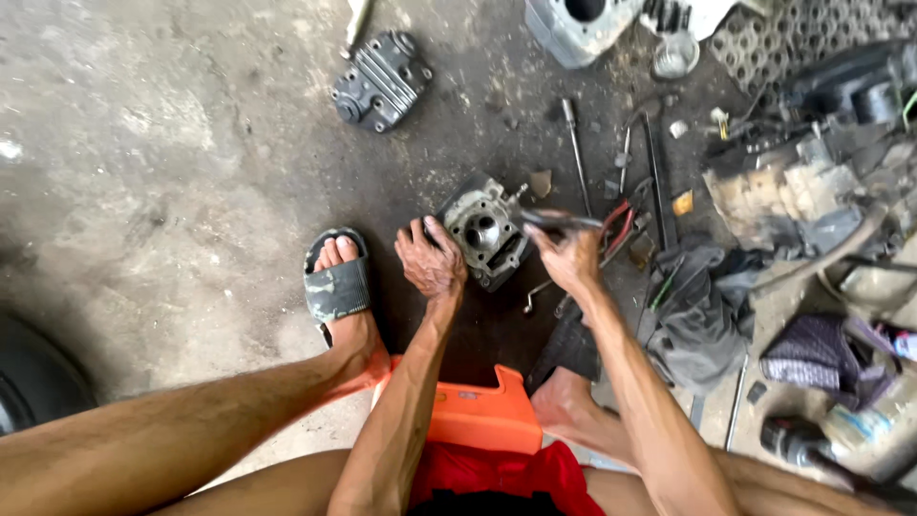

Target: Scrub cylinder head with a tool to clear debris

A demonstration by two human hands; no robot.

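Head view, looking down past bare knees at an oily concrete floor (172,143). Cylinder head (485,234) just above centre, bore facing up, dark inside, contents not discernible. Left hand (430,260) at its 9 o'clock, fingers curled onto the rim, steadying. Right hand (571,256) at its 3 o'clock, closed around a thin metal tool (559,221) pointing toward the casting. Finned cover (382,79) at 11 o'clock, well apart. Engine cylinder (578,24) at 1 o'clock near the top edge, open bore showing dark. Small clear cup (675,54) just beside it, contents unclear. Loose rods (576,148) at 1 o'clock. Grey rag (702,306) at 4 o'clock. Orange stool (482,413) at 6 o'clock. Sandal (336,277) at 9 o'clock.
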